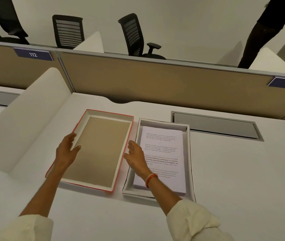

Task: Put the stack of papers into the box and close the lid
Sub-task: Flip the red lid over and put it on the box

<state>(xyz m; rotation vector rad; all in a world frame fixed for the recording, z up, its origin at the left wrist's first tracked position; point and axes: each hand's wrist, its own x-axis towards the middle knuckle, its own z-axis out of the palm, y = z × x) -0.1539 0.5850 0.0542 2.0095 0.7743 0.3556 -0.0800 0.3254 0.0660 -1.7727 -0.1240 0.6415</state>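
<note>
The red-edged lid (101, 145) lies upside down on the white desk, its brown inside facing up. Right beside it stands the white box (189, 153), uncovered, with the stack of printed papers (166, 150) lying flat inside. My left hand (66, 150) grips the lid's left wall, thumb inside and fingers outside. My right hand (135, 156) reaches across the box's near-left corner, fingers spread, palm at the lid's right wall; I cannot tell whether it touches. An orange band circles that wrist.
A white curved divider (33, 110) rises left of the lid. A grey cable hatch (214, 126) sits in the desk behind the box. A tan partition (155, 80) closes the back, with black office chairs (133, 32) and a standing person's legs (258, 37) beyond it.
</note>
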